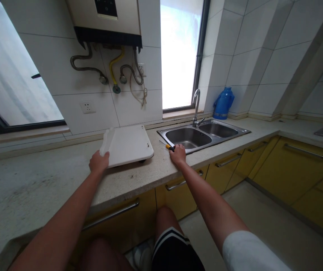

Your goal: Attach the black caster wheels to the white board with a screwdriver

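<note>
A white, flat, square panel (129, 145) with rounded corners lies on the counter, with small dark marks near its right edge and a dark foot under its front. My left hand (99, 162) is closed on the panel's left edge, where a whitish translucent strip shows. My right hand (178, 154) rests at the near left corner of the sink, its fingers wrapped round a screwdriver (170, 148) with a yellow and black handle. The screwdriver's thin shaft points left toward the panel, apart from it.
A double steel sink (214, 141) with a tap (196, 107) is set into the counter (133, 180) to the right. Behind it stands a blue thermos (223, 103). A water heater (107, 22) with hoses hangs above. Yellow cupboards (231, 171) with bar handles line the front.
</note>
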The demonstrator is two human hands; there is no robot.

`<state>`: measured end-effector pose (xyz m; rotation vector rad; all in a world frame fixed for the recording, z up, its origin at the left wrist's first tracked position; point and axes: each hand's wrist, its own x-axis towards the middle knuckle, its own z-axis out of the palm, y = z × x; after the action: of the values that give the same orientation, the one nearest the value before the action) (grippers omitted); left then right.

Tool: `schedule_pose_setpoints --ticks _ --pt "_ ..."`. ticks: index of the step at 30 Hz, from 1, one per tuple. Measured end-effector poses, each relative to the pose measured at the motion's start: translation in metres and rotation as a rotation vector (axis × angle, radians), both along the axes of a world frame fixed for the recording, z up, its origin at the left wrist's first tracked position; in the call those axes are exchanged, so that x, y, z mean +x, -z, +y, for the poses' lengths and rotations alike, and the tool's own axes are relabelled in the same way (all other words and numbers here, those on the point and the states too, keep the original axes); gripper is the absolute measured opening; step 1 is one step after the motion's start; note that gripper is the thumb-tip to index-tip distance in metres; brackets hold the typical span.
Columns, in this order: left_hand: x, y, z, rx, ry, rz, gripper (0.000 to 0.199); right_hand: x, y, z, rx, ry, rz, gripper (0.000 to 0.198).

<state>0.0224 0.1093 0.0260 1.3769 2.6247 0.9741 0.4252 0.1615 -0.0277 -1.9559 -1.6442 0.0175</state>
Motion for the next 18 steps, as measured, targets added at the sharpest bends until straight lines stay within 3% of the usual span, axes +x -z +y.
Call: schedule_pose_setpoints --ticks 7,18 --pt "0.026 0.002 0.008 0.006 0.003 -0.099 0.045 -0.006 -0.012 -0.009 -0.040 0.060 -0.059 0.044" --pt "0.031 0.002 0.006 0.028 -0.002 -0.127 0.045 -0.009 -0.017 -0.013 -0.068 0.062 -0.077 0.045"
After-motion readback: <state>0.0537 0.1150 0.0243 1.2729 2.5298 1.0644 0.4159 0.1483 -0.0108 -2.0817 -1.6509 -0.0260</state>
